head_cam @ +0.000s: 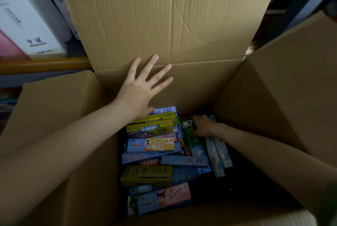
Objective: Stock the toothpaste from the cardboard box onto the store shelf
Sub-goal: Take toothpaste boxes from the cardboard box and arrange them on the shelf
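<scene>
The cardboard box stands open, all its flaps up, and the store shelf runs behind the box at its far left corner. On the bottom of the box lies a loose heap of toothpaste packs, crossing one another at odd angles, mostly towards the box's left and far sides.

The left hand lies flat against the far wall of the box, its fingers straight and spread wide, holding nothing. The right hand is deep in the box near its far right corner, resting on the far end of a green pack.

The step in hand looks like picking a pack out. To do it well, the left hand should keep the box steady while the right takes one pack by its long narrow sides. It should lift the far end first, so the packs lying across it slide off and are not dragged up.

The green pack is touching the right fingers and lies under them. It is too dim there to tell whether they have closed round it.
</scene>
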